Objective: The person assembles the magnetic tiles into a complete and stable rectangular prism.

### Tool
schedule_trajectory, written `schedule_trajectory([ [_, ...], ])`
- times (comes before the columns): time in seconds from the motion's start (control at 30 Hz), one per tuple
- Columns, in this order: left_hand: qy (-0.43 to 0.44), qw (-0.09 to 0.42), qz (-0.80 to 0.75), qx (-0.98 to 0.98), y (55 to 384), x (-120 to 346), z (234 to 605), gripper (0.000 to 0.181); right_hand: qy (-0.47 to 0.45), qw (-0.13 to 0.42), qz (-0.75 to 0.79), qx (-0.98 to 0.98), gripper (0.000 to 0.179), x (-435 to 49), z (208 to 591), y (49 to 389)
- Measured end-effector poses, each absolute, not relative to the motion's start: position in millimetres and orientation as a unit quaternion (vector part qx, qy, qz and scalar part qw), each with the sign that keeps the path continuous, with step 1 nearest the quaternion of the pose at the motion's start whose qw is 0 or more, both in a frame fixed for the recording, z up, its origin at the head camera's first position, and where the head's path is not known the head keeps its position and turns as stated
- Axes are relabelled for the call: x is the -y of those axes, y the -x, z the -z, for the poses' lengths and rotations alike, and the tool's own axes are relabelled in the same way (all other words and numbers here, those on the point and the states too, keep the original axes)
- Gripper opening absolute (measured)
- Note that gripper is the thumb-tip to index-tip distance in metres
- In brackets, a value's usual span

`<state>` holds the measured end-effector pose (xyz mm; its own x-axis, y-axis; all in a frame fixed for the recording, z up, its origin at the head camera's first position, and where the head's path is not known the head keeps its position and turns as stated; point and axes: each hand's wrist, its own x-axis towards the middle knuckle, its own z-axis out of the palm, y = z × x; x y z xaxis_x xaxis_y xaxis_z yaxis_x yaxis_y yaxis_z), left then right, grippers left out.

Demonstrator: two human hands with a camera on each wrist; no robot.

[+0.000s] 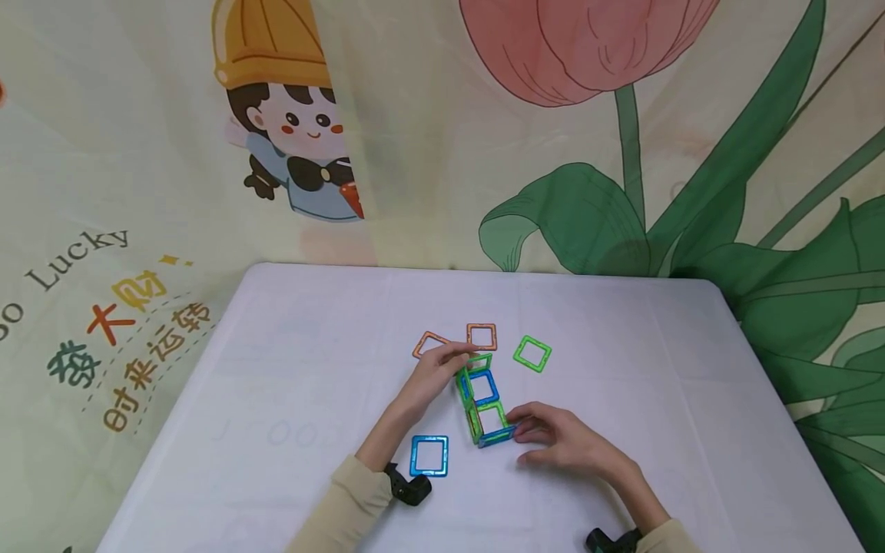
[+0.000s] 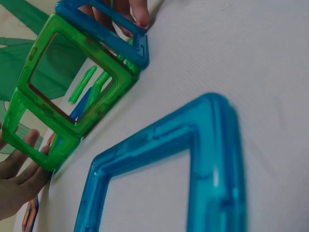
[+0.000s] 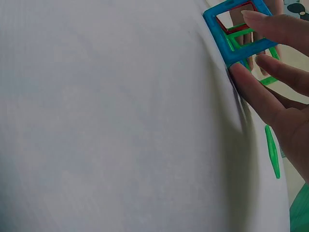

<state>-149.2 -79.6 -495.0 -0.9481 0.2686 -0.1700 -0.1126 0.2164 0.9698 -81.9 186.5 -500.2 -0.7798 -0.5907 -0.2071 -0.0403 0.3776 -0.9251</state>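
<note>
A structure of joined magnetic tiles, with green and blue square frames and a red edge inside, stands on the table between the hands. At its far end, my left hand pinches a green magnetic tile; fingers show through and below that tile in the left wrist view. My right hand is at the near right corner, fingers spread and loosely bent. Its fingertips are right at a blue magnetic tile standing at the near end, and the thumb overlaps this tile in the right wrist view.
Loose on the white table lie a blue tile near the left wrist, a green tile to the right, and two orange tiles, one beyond the structure and one partly behind the left hand. A printed cloth backs the table.
</note>
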Motion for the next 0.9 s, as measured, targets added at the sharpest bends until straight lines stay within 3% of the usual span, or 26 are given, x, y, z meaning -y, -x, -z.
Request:
schedule_trajectory([
  [0.5,-0.059,0.138,-0.634,-0.758,151.6,82.9,498.3,0.035,0.221,0.276,0.557,-0.752,0.054,-168.0,505.3,74.6],
  [0.9,-0.024,0.094,-0.606,-0.79,135.1,85.4,493.7,0.032,0.188,0.177,0.5,-0.826,0.029,-170.5,501.5,83.8],
])
